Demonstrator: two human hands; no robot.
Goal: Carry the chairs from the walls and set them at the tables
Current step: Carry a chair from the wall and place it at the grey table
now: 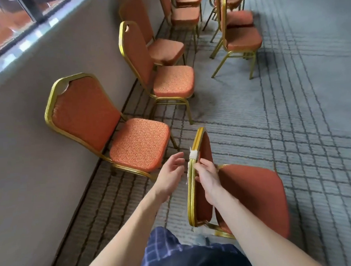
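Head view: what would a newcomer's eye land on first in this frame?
The orange chair at lower centre, its gold backrest frame held by the right hand while the left hand hovers open beside it. Next, the row of matching chairs along the wall on the left.

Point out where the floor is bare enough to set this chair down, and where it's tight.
Widest bare carpet: right of the held chair, this side of the far chair group. A narrower patch lies between that group and the wall row. Crowded: the wall side, where chairs stand close together.
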